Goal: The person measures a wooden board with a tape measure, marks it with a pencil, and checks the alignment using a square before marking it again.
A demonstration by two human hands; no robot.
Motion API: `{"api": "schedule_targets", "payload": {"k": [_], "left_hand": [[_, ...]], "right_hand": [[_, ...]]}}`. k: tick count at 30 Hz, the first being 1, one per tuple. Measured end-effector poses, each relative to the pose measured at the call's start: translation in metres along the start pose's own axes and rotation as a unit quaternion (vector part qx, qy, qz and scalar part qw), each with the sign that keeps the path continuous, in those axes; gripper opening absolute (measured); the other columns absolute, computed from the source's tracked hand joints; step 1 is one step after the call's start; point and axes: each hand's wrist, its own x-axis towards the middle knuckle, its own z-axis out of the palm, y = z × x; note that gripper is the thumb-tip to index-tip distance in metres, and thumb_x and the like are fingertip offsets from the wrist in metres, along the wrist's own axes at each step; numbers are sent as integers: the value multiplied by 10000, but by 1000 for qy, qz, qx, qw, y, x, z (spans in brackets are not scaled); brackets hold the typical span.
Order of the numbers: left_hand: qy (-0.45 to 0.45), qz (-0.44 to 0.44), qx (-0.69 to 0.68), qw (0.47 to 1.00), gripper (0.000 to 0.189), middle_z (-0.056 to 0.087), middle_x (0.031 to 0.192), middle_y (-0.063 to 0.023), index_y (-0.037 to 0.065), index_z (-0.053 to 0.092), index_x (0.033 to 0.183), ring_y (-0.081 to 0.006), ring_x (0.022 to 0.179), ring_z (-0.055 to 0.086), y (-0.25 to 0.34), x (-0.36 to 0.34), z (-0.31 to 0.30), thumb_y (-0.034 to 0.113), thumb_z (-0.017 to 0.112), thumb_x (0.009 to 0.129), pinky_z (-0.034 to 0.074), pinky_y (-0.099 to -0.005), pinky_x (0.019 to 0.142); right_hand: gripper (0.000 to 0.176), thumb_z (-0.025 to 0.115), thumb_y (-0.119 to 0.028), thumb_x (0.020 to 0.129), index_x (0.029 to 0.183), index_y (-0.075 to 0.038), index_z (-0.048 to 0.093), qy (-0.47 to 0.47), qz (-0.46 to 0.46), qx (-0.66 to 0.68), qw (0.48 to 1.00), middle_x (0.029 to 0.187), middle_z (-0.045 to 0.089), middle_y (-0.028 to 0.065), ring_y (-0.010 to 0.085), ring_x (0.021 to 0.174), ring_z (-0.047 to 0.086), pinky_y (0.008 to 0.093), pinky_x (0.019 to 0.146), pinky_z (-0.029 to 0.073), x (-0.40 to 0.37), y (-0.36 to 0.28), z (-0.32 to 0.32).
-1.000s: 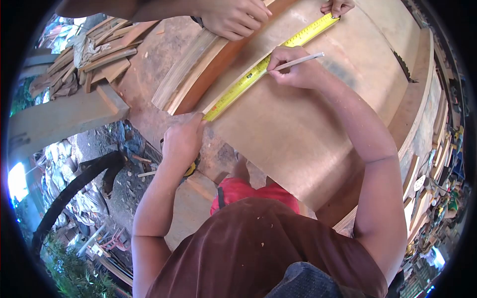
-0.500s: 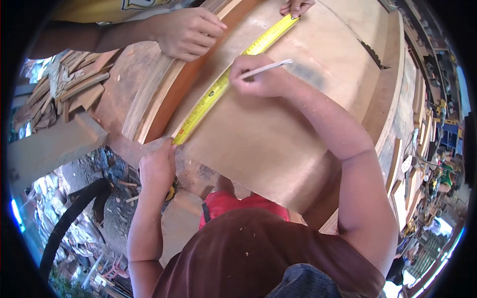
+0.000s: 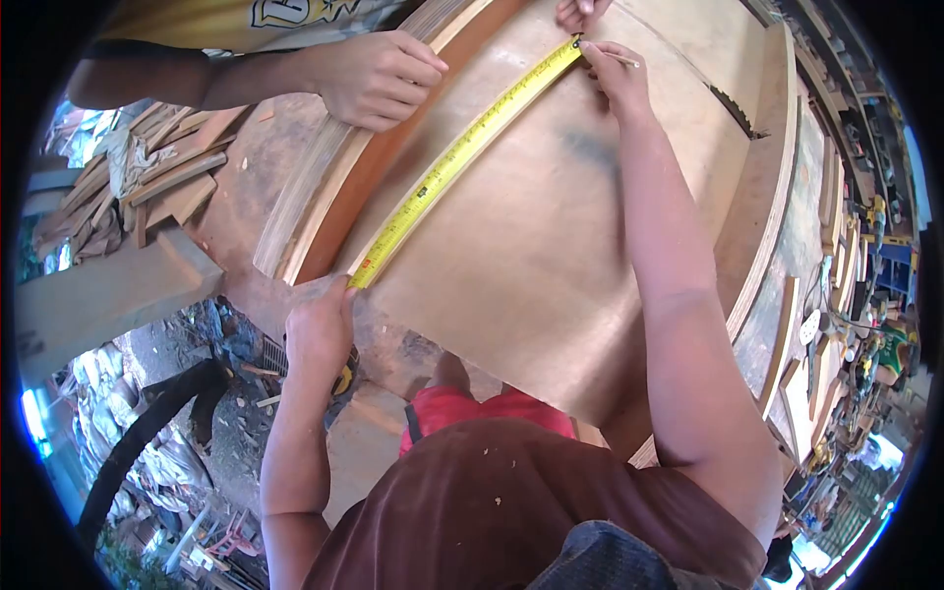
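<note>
A yellow tape measure (image 3: 462, 152) lies extended across a brown wooden sheet (image 3: 511, 265). At the sheet's near left corner my left hand (image 3: 320, 324) is closed on the near end of the tape. My right hand (image 3: 618, 79) is at the far end, its fingers pinching a thin white pencil (image 3: 625, 61) beside the tape's hook. Another person's hand (image 3: 580, 12) is next to that far end. The same person's other hand (image 3: 383, 81) rests, fingers curled, on the curved layered wood edge (image 3: 315, 211) at the left.
Wood scraps (image 3: 162, 177) are piled at the left. A dark curved pipe (image 3: 138, 433) stands at the lower left. Along the right runs a curved wooden rim (image 3: 772, 187), with tools and wood strips (image 3: 826, 374) beyond it.
My right hand has moved from the middle of the tape up to its far end, with the pencil. The co-worker's hand at the far end has shifted slightly off the tape.
</note>
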Motion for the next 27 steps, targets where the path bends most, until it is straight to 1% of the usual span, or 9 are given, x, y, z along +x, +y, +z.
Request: {"api": "schedule_targets", "payload": {"k": [1, 2, 16, 19, 21, 22, 24, 26, 27], "left_hand": [[-3, -1, -11, 1000, 238, 672, 769, -224, 125, 632, 1158, -430, 743, 662, 0, 1, 0, 261, 543, 984, 508, -543, 687], [-6, -3, -23, 1000, 235, 672, 767, -223, 124, 632, 1154, -433, 743, 660, 0, 1, 0, 260, 546, 983, 507, -545, 684], [3, 9, -27, 1000, 209, 652, 731, -222, 117, 613, 1061, -438, 727, 652, -2, 1, 0, 294, 523, 996, 498, -565, 669], [13, 14, -24, 1000, 202, 649, 719, -220, 117, 611, 1052, -436, 714, 652, -4, 1, 1, 292, 530, 993, 500, -562, 658], [17, 17, -25, 999, 199, 647, 713, -219, 119, 612, 1053, -435, 708, 651, -4, 0, 2, 291, 534, 992, 502, -560, 654], [15, 14, -21, 1000, 199, 645, 707, -219, 120, 614, 1055, -435, 705, 652, -2, 0, 0, 292, 538, 990, 506, -559, 654], [15, 8, -18, 1000, 198, 642, 700, -219, 121, 615, 1056, -435, 701, 652, -1, 0, -1, 292, 542, 988, 509, -557, 655], [15, 2, -21, 1000, 197, 642, 697, -219, 124, 617, 1055, -433, 701, 656, 0, 0, -1, 294, 545, 985, 515, -556, 660], [14, 1, -20, 1000, 197, 642, 697, -219, 124, 617, 1055, -433, 701, 656, -1, -1, -1, 294, 545, 985, 515, -556, 660]], "right_hand": [[259, 768, -266, 849, 933, -21, 752, 4, -2, -7, 1000, 717, 654, 18, 89, 585, 557, 245, 521, 446, 2, 1, 0], [322, 769, -322, 847, 991, -35, 742, -20, 1, -7, 1000, 824, 686, 31, 106, 720, 588, 254, 614, 478, 7, 6, -1], [312, 727, -331, 865, 1004, -54, 754, 16, -16, -57, 998, 848, 706, 23, 117, 738, 608, 255, 626, 470, 6, 12, 4], [333, 632, -328, 928, 975, -22, 754, 18, -31, -74, 997, 828, 712, 53, 122, 752, 631, 272, 699, 504, 2, 11, 4], [302, 630, -290, 939, 1035, -27, 741, 103, -180, -83, 975, 890, 705, 23, 92, 739, 578, 247, 635, 457, -2, 12, 3], [302, 630, -290, 939, 1035, -27, 741, 102, -180, -83, 975, 890, 705, 23, 92, 739, 578, 247, 635, 457, -15, 1, 7], [356, 493, -263, 1018, 1063, 1, 727, 45, -201, 101, 973, 920, 701, 49, 107, 749, 551, 250, 668, 444, -48, -24, 21], [425, 445, -328, 1024, 1010, -28, 745, -147, -236, 68, 958, 886, 720, 66, 132, 805, 626, 273, 718, 490, -81, -41, 23], [523, 300, -322, 1063, 1039, -32, 734, -277, -258, 63, 923, 916, 718, 62, 135, 822, 610, 273, 727, 476, -93, -45, 24]]}}
